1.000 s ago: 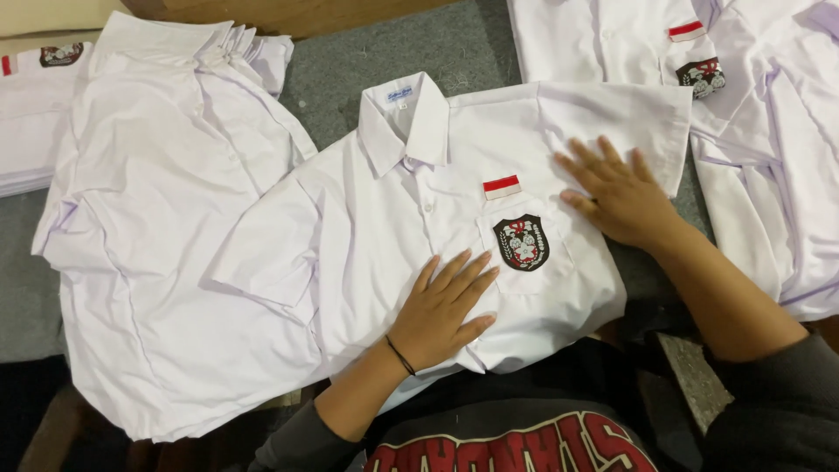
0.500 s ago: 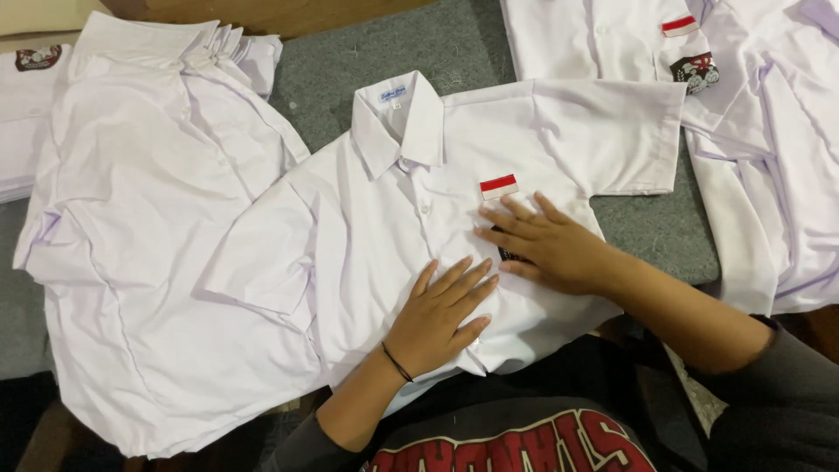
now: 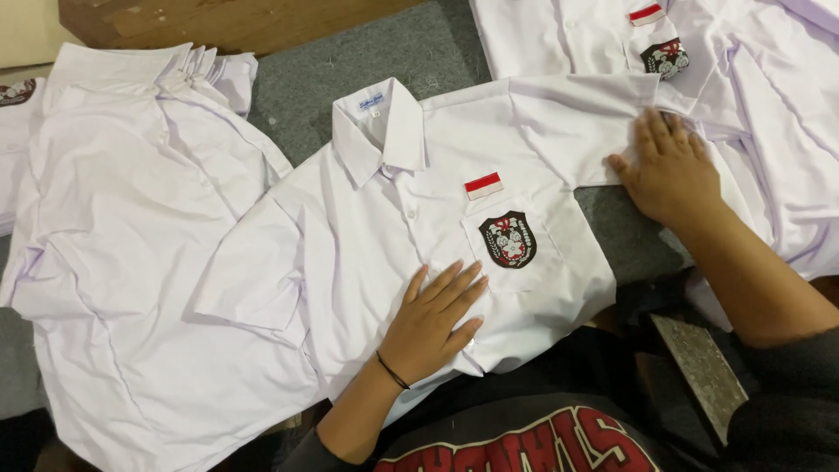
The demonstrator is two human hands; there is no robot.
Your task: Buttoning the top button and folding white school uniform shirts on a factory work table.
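The soft, light shirt is pressed flat by open fingers: left hand at the front, right hand at the sleeve.

The left hand is bare, with a thin black band around the wrist just below it; the right hand is bare too, and a dark sleeve starts far back up that arm; the dark top has big red letters.
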